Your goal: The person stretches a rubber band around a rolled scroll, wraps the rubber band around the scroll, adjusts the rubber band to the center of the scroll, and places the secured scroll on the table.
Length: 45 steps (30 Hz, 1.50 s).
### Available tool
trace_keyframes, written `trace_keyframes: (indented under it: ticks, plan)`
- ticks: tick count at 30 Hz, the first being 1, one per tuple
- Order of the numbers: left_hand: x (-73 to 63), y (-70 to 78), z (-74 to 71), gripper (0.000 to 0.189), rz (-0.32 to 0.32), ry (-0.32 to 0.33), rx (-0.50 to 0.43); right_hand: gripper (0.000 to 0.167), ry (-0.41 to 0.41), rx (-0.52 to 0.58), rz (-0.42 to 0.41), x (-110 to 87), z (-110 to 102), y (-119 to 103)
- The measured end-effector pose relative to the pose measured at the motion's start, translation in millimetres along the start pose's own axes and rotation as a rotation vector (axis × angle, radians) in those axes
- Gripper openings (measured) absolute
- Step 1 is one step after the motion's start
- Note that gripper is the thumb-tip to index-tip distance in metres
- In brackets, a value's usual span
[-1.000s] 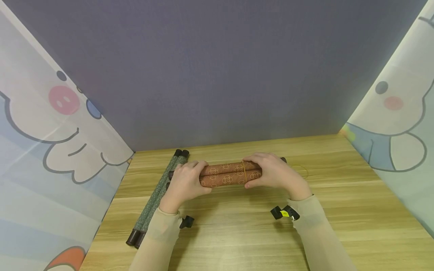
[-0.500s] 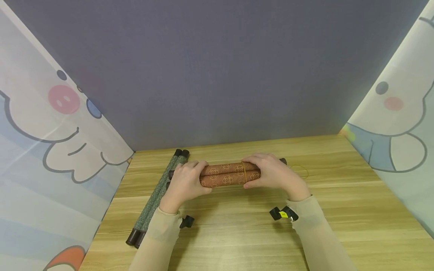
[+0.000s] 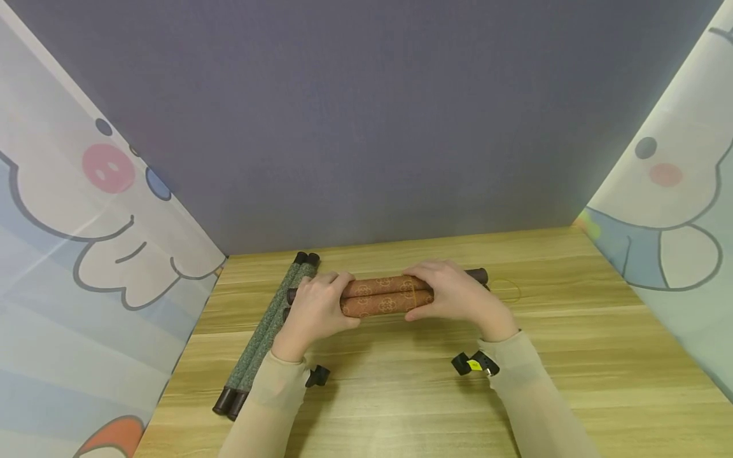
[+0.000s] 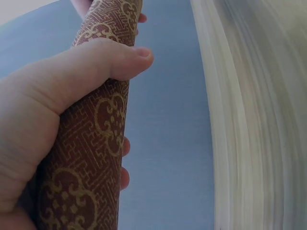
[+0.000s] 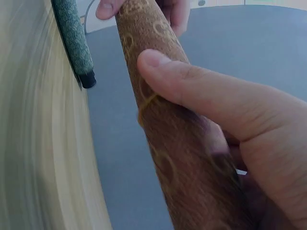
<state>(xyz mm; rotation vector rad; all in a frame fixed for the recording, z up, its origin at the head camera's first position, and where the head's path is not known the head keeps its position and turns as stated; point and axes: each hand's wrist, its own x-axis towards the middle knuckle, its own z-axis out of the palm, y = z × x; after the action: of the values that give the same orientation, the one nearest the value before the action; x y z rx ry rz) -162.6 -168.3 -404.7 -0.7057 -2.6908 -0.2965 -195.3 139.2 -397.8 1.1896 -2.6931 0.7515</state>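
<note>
A hanging scroll (image 3: pixel 387 296), rolled from both ends into two side-by-side rolls, is held crosswise over the table. Its reddish-brown cloth has gold flower patterns, and dark knobs show at its ends. My left hand (image 3: pixel 318 309) grips the left part, thumb on the near side; in the left wrist view its thumb (image 4: pixel 108 60) lies across the patterned cloth. On the right part, my right hand (image 3: pixel 452 294) grips with fingers over the far roll and thumb below. A thin yellow rubber band (image 5: pixel 145 109) circles the scroll beside the right thumb (image 5: pixel 172 79).
Another rolled scroll, green with dark ends (image 3: pixel 260 343), lies slanted on the wooden table (image 3: pixel 395 394) at left, partly behind the left arm. A loose yellow rubber band (image 3: pixel 518 291) lies to the right. A grey panel (image 3: pixel 366 127) stands behind, with cartoon-printed cloth (image 3: pixel 658 191) at both sides.
My right hand has slid slightly left along the scroll, its fingers now near the band, and more of the dark right end shows. The left hand and scroll have shifted slightly right.
</note>
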Motion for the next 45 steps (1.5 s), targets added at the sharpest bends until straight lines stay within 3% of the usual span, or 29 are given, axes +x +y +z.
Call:
trace_keyframes:
  ticks: [6, 18, 45]
  plan:
    - [1.3, 3.2, 2.4, 0.068, 0.014, -0.006, -0.009, 0.088, 0.002, -0.042, -0.054, 7.3, 11.4, -7.9]
    - [1.7, 1.8, 3.6, 0.071, -0.007, -0.047, -0.016, 0.104, -0.031, -0.019, 0.024, 4.0, 6.4, -11.3]
    - [0.9, 1.6, 1.5, 0.075, -0.015, -0.058, -0.016, 0.097, -0.059, 0.000, 0.095, -3.9, -6.0, -2.6]
